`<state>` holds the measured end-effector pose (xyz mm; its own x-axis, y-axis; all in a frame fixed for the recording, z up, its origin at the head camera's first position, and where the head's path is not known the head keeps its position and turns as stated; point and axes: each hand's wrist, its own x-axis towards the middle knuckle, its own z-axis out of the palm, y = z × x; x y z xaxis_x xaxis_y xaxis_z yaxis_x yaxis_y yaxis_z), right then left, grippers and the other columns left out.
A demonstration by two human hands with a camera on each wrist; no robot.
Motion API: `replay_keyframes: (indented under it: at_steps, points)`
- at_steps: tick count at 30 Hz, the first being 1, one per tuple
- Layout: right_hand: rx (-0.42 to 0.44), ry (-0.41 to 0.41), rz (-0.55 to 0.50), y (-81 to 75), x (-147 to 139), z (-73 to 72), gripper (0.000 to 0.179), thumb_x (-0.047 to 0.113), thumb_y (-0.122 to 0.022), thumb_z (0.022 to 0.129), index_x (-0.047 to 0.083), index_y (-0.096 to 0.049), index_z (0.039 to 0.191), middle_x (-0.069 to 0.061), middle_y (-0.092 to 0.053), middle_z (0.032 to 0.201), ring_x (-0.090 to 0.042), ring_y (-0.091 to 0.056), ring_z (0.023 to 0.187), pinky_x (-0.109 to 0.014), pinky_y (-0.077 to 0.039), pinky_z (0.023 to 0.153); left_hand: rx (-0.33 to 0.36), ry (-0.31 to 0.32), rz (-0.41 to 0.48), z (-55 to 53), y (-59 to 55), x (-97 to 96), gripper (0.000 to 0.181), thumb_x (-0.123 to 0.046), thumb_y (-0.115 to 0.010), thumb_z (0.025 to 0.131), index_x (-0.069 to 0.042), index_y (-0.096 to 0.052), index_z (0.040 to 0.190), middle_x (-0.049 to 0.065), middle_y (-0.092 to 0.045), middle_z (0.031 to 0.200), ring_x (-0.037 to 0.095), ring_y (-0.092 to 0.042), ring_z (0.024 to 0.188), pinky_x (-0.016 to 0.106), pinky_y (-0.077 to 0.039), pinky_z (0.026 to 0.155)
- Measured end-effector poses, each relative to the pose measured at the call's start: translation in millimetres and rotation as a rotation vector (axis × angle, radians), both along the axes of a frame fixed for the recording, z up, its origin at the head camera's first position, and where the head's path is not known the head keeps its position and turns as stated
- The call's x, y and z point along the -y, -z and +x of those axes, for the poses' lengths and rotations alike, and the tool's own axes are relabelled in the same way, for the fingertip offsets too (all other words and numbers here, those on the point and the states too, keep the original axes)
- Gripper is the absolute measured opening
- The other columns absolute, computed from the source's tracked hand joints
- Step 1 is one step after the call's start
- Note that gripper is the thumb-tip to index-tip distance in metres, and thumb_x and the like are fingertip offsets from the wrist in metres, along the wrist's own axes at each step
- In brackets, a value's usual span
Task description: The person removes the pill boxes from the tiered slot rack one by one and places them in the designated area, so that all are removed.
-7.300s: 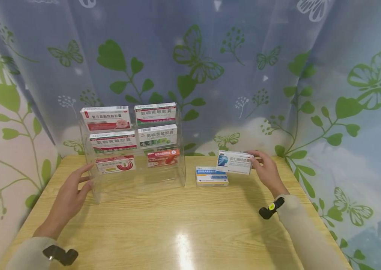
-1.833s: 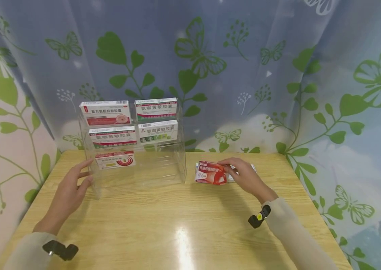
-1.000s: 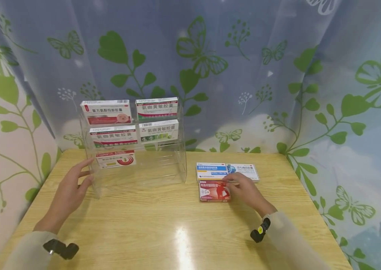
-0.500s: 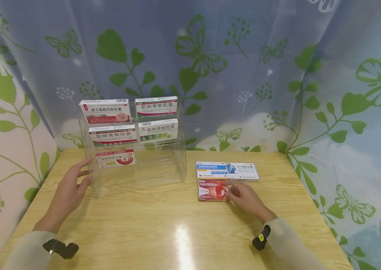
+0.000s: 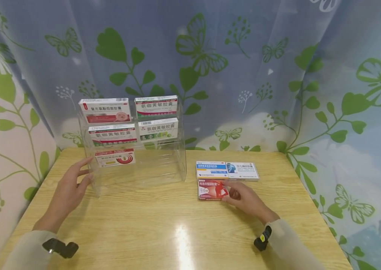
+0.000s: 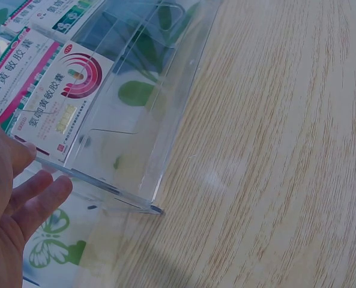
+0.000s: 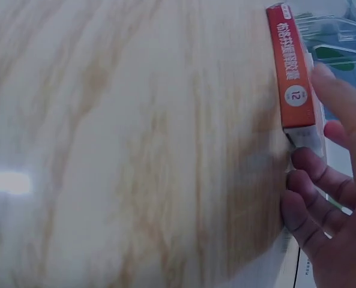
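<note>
My left hand (image 5: pixel 67 193) touches the left side of a clear acrylic display rack (image 5: pixel 153 174), thumb and fingers apart. On the right of the table, a red medicine box (image 5: pixel 210 189) lies flat. My right hand (image 5: pixel 246 200) is at its right end; the index finger reaches over the far corner and the thumb rests at the near corner. From the right wrist, the red box's orange narrow side (image 7: pixel 292 72) shows uncovered, with several fingertips (image 7: pixel 304 159) beside its end. Directly behind it lie a blue-and-white medicine box (image 5: pixel 210 171) and a white medicine box (image 5: pixel 244 172), side by side.
The rack's upper two rows hold a medicine box in each slot, such as the white-and-red one (image 5: pixel 104 111) at top left. Its bottom row has one box (image 5: pixel 115 157) on the left. The wooden table (image 5: pixel 143 228) meets a patterned curtain (image 5: pixel 244 93) behind.
The red box has come from the rack's bottom right slot to the table, in front of the white box laid down earlier. Lately the right thumb shifted to the red box's near corner.
</note>
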<state>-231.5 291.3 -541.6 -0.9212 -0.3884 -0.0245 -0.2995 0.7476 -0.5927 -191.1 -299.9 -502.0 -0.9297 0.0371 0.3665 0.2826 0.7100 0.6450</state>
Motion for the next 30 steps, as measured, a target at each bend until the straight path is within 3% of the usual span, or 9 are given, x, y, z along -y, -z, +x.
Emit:
replay_keyframes:
  at_steps: [7, 13, 22, 26, 30]
  points:
    - [-0.014, -0.009, 0.055, -0.5, -4.2, 2.1, 0.064, 0.038, -0.08, 0.101, 0.019, -0.059, 0.159, 0.005, -0.061, 0.102, -0.012, -0.053, 0.09, -0.025, -0.049, 0.076, 0.005, -0.003, 0.0, -0.1, -0.5, -0.6, 0.059, -0.003, -0.058, 0.111, -0.009, -0.041, 0.167, 0.033, -0.047, 0.161, 0.058, -0.063, 0.124, 0.071, -0.061, 0.091]
    - [-0.069, -0.003, 0.063, 1.5, -5.5, 3.0, 0.06, 0.032, -0.081, 0.102, 0.014, -0.062, 0.156, 0.006, -0.06, 0.097, -0.011, -0.053, 0.087, -0.023, -0.048, 0.074, 0.016, -0.003, 0.001, 0.7, -2.3, -0.9, 0.059, -0.003, -0.058, 0.111, -0.009, -0.04, 0.167, 0.033, -0.046, 0.161, 0.059, -0.063, 0.125, 0.072, -0.06, 0.092]
    - [-0.073, 0.006, 0.063, 1.5, -3.3, 2.5, 0.061, 0.031, -0.08, 0.102, 0.012, -0.061, 0.156, 0.006, -0.059, 0.098, -0.01, -0.052, 0.087, -0.023, -0.045, 0.072, 0.014, -0.002, 0.005, 0.9, -2.7, 0.7, 0.058, -0.004, -0.058, 0.112, -0.007, -0.041, 0.167, 0.033, -0.046, 0.161, 0.059, -0.063, 0.126, 0.071, -0.061, 0.091]
    - [-0.068, 0.013, 0.043, 2.0, -3.6, 2.2, 0.063, 0.033, -0.081, 0.101, 0.012, -0.06, 0.156, 0.005, -0.064, 0.1, -0.01, -0.055, 0.088, -0.024, -0.05, 0.074, 0.01, 0.001, 0.003, 0.8, -2.9, 0.3, 0.058, -0.004, -0.059, 0.112, -0.007, -0.041, 0.167, 0.034, -0.046, 0.161, 0.059, -0.063, 0.125, 0.071, -0.061, 0.091]
    - [-0.064, 0.08, 0.01, 1.6, -5.8, 1.9, 0.057, 0.036, -0.079, 0.103, 0.016, -0.061, 0.154, 0.003, -0.069, 0.102, -0.01, -0.062, 0.089, -0.027, -0.056, 0.078, 0.014, 0.007, 0.002, 0.8, -2.9, -0.6, 0.058, -0.004, -0.058, 0.112, -0.007, -0.04, 0.167, 0.035, -0.045, 0.161, 0.059, -0.062, 0.126, 0.072, -0.06, 0.092]
